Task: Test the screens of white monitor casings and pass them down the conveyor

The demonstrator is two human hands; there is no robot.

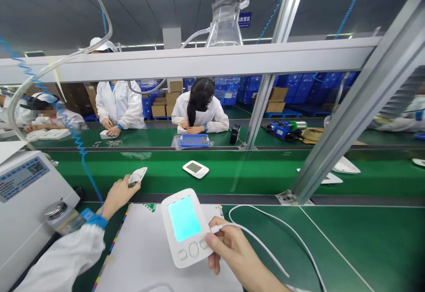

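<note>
White plastic device with cyan-lit screen [184, 219] is pinched in your right hand [232, 244] above white paper [139, 247], left hand [117, 196] closed on a rounded white piece [138, 175], this lit-screen holding step seemingly needing steadiness.

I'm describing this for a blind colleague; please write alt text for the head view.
The person's right hand holds a white device with a lit cyan screen and white cable above a white sheet. The left hand holds a white part near a green belt, where another device lies; people in white coats appear beyond.
</note>
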